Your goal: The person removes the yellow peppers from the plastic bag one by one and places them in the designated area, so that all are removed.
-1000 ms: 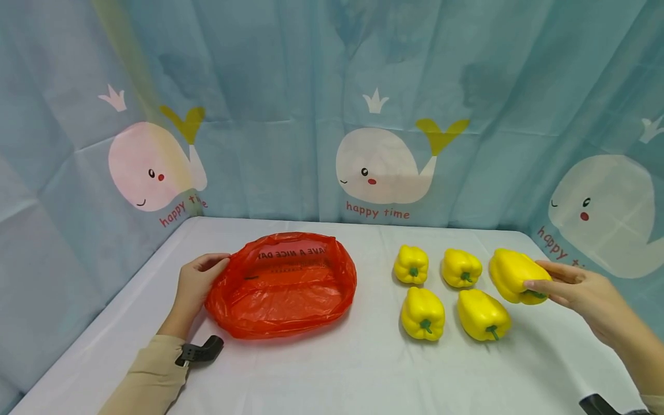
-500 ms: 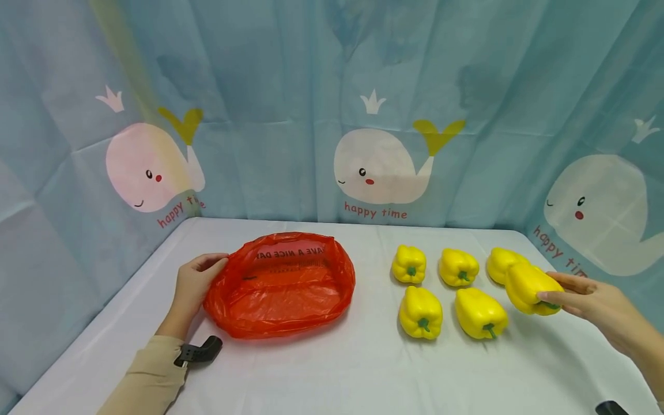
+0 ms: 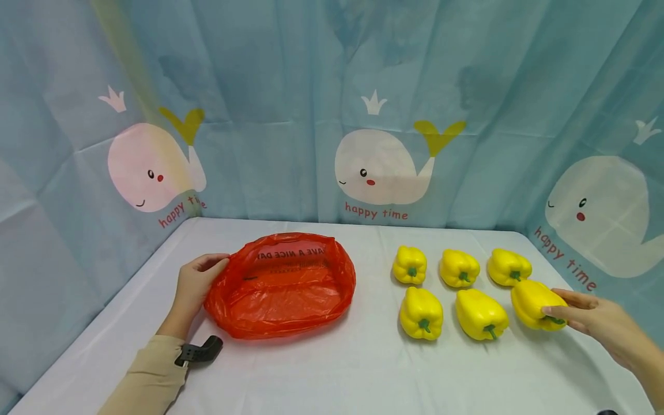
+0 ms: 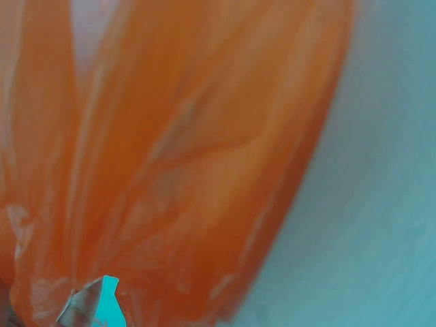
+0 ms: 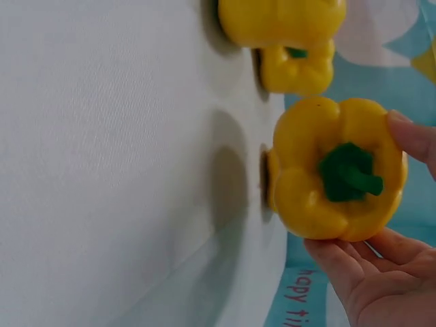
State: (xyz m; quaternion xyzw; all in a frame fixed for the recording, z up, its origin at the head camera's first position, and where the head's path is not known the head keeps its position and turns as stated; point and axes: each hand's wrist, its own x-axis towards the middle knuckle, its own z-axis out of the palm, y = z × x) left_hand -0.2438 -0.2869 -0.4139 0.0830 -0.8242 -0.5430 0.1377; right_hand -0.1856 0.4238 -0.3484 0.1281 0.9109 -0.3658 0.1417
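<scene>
At the right of the head view, my right hand [image 3: 604, 320] pinches a yellow bell pepper [image 3: 536, 302] between thumb and fingers. The right wrist view shows this bell pepper [image 5: 337, 170] stem-on, with its shadow apart from it on the table, so it is held above the surface. My left hand [image 3: 199, 282] pinches the left rim of a red plastic bag [image 3: 282, 294], which lies with its mouth spread wide. Printed lettering shows through the bag's far wall, and no object is seen inside. In the left wrist view the bag [image 4: 177, 177] fills most of the picture and hides nearly all the fingers.
Several other yellow bell peppers stand in two rows on the white table [image 3: 363, 369]: a back row ending with one bell pepper [image 3: 509, 267], and a front row including another bell pepper [image 3: 481, 314]. A blue whale-print curtain [image 3: 290, 115] rises behind the table.
My right hand has carried its bell pepper toward me, rightward and lower, uncovering the back-right bell pepper behind it. The left hand and the bag have stayed in place.
</scene>
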